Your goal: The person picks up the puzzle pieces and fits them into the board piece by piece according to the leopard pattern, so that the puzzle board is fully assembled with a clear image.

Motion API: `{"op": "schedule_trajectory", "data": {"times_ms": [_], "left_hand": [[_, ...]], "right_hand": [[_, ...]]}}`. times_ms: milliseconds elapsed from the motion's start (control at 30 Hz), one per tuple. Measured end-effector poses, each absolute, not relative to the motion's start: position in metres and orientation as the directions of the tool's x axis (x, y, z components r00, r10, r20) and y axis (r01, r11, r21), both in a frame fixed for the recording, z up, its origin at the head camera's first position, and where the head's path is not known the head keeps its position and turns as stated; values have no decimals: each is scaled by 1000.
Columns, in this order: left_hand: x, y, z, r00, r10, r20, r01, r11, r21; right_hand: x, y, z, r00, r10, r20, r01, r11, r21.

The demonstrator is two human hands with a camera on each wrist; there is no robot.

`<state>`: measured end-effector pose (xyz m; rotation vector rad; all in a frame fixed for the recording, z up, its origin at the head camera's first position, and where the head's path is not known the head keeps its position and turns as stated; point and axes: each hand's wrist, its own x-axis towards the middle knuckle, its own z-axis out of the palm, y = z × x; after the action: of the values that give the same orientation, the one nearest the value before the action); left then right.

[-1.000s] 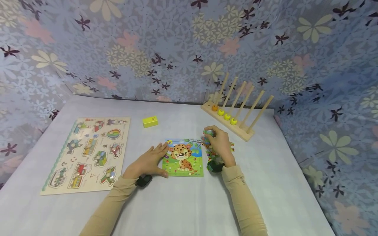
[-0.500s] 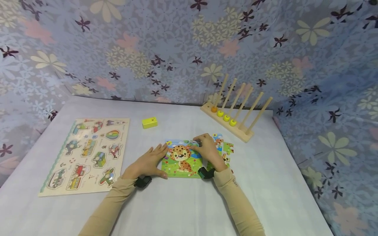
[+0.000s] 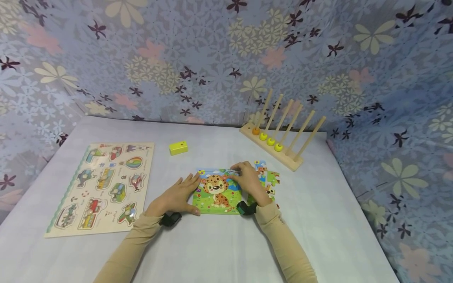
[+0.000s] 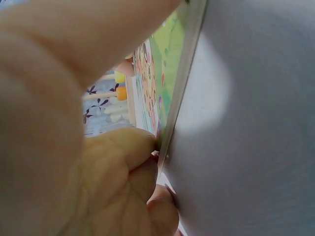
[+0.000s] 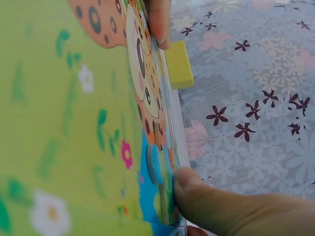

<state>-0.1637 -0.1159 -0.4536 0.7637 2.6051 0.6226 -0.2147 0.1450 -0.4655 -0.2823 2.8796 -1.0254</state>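
Note:
A square jigsaw board [image 3: 216, 196] with a leopard cub on green grass lies in front of me. My left hand [image 3: 177, 196] rests at its left side, thumb near the lower left corner and fingertips by the upper left; in the left wrist view the thumb and fingers meet the board's edge. At the upper right corner my right hand [image 3: 247, 179] pinches a jigsaw piece [image 5: 166, 189], which stands slightly raised over the picture in the right wrist view. Several more jigsaw pieces [image 3: 272, 177] lie beside the board, partly hidden by the right hand.
On the left lies a wooden peg puzzle [image 3: 106, 208] with vehicle pictures. A yellow block [image 3: 178, 148] sits behind the leopard board. Toward the back right stands a wooden rack [image 3: 269, 149] of upright rods with orange and yellow beads. A flowered curtain [image 3: 205, 59] hangs behind the table.
My right hand has moved left from the loose pieces to the board's upper right corner, bringing a jigsaw piece. Over the last half second it has hardly moved. The left hand stays in place.

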Motion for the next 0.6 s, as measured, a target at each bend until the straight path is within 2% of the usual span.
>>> {"op": "schedule_trajectory", "data": {"times_ms": [133, 267, 433, 600], "left_hand": [[-163, -115, -457, -795, 573, -198, 420, 756, 503], [-161, -114, -461, -791, 576, -206, 416, 754, 509], [-160, -115, -465, -796, 569, -207, 408, 757, 511], [-163, -116, -463, -804, 566, -182, 415, 754, 510]], "right_hand": [[-215, 154, -465, -977, -203, 57, -190, 730, -657], [-216, 177, -462, -982, -157, 106, -189, 772, -607], [-218, 208, -455, -993, -119, -9, -100, 873, -477], [-223, 219, -448, -985, -150, -83, -104, 909, -405]]}}
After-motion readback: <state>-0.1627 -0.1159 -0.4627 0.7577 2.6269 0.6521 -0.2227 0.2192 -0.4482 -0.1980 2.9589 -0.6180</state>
